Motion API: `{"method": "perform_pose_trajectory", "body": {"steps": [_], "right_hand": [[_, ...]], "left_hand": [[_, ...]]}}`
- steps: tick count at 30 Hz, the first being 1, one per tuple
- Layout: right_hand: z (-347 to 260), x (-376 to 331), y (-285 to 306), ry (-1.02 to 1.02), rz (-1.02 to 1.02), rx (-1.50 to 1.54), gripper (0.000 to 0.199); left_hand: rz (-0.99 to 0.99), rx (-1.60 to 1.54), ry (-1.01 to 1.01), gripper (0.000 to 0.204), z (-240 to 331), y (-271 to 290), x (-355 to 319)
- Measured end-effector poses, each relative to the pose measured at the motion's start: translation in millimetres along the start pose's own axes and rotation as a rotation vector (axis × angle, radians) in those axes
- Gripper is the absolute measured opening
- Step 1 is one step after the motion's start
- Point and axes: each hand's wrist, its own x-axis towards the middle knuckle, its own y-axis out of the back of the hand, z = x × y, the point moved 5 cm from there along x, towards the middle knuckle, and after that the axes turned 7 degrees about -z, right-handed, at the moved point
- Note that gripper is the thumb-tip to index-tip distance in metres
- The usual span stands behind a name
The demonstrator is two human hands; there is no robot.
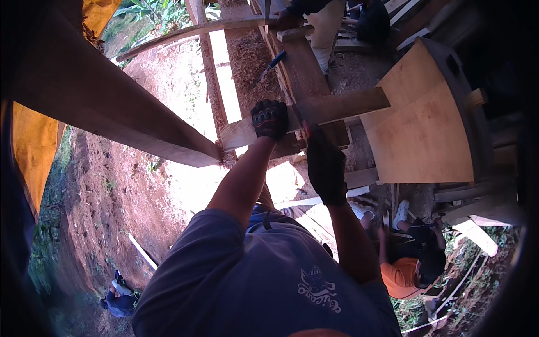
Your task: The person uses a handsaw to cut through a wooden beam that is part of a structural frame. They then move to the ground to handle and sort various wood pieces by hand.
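Observation:
My left hand (270,119), in a black padded glove, presses down on a wooden board (238,133) with its fingers curled over the edge. The board lies across a workbench of planks. My right hand (327,168), also in a black glove, is closed round the red-marked handle of a handsaw (296,108). Its thin dark blade appears nearly edge-on and crosses the board just right of my left hand. Part of the handle is hidden by the glove. Beyond my hands lies a blue-handled tool (276,59) with a narrow blade, among wood shavings.
A thick beam (140,118) slants in from the left. A curved wooden panel (421,123) stands at the right. At the far side, a person's hand (289,19) rests near the planks. Another person in an orange shirt (401,278) is at the lower right.

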Motion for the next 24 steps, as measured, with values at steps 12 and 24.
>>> {"method": "perform_pose_trajectory", "body": {"steps": [12,24], "right_hand": [[2.1,22.6,39.0,-0.22,-0.044,0.577,0.034],[19.0,134.7,38.9,0.225,-0.434,-0.017,0.015]], "left_hand": [[0.149,-0.202,-0.023,0.03,2.7,-3.6,-16.0],[0.253,-0.223,-0.175,0.023,15.8,24.6,-37.9]]}}
